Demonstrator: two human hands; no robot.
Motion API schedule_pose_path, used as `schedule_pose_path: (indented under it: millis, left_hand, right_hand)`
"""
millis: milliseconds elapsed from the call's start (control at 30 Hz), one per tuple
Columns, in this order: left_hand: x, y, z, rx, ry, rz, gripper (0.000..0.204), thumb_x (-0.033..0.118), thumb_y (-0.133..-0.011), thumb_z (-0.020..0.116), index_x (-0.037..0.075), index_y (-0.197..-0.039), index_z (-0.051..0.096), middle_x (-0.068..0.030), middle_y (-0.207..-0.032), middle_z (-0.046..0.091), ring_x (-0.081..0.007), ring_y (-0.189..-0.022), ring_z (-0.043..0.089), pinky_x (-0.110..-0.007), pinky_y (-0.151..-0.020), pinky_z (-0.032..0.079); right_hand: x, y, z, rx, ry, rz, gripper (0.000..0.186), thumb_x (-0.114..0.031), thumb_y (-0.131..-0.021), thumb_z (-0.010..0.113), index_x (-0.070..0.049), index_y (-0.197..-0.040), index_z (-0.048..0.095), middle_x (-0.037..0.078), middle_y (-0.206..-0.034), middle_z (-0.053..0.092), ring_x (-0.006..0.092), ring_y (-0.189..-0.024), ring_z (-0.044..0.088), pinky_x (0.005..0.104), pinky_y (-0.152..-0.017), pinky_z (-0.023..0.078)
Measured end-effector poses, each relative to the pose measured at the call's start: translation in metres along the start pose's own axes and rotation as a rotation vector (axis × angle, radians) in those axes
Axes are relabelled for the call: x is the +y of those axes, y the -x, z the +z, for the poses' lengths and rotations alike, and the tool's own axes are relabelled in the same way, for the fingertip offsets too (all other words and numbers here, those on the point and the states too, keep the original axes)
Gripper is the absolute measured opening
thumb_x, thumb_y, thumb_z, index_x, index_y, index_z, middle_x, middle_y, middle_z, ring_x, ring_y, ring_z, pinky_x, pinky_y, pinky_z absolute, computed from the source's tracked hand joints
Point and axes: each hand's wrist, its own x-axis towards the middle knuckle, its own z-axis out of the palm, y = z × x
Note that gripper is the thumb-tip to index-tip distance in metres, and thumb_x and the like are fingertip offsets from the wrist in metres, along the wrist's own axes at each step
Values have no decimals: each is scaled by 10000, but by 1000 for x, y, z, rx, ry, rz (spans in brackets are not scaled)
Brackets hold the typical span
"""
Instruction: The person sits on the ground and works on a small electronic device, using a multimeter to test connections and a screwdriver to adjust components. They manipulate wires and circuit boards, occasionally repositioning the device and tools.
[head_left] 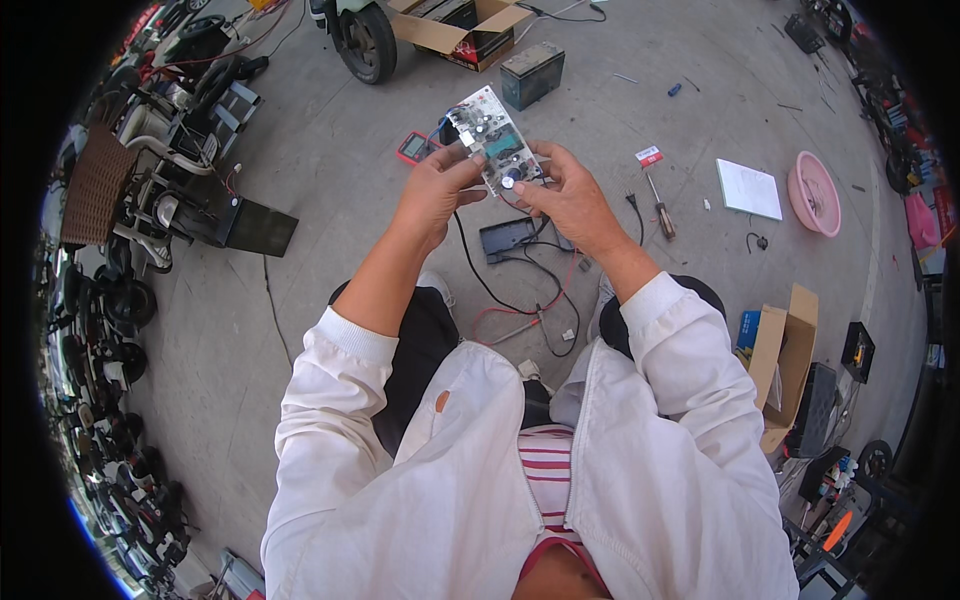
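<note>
Head view: both hands up at 12 o'clock holding a circuit board [495,140], tilted, above the concrete floor [330,180]. Left hand [435,190] pinches its left edge, right hand [570,195] pinches the lower right corner. Multimeter [412,147] just left of the board. Screwdriver [660,208] at 2 o'clock, pink basin [813,193] farther right.

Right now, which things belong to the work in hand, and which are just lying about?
In hand: circuit board, held by left hand and right hand; its trailing wires; black case below.

Lying about: screwdriver, pink basin, white booklet, battery, cardboard box.
</note>
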Motion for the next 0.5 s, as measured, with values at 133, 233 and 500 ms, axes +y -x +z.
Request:
schedule_pose_path:
  millis: [133, 233, 500]
  left_hand:
    - [-1, 0, -1, -2, -5, -3, 419, 211, -894, 653, -23, -1223, 540, -79, -1040, 653, -150, -914, 637, -277, -769, 532]
    - [0, 0, -1, 2, -3, -5, 420, 210, -895, 650, -23, -1226, 538, -78, -1043, 651, -150, -912, 634, -279, -769, 532]
    - [2, 2, 0, -4, -9, 0, 421, 207, -895, 651, -10, -1238, 539, -67, -1065, 643, -146, -932, 624, -284, -781, 527]
  right_hand:
    - [0, 0, 0, -6, -13, -2, 538, -108, -827, 681, 22, -1293, 445, 110, -962, 633, 128, -787, 623, 264, -658, 517]
    - [1, 0, 1, -1, 7, -14, 540, -106, -825, 685, 26, -1290, 446, 111, -967, 634, 125, -792, 618, 261, -668, 513]
    - [12, -5, 2, -6, 101, -38, 473, -191, -821, 724, 20, -1194, 523, 81, -974, 629, 114, -792, 603, 258, -681, 499]
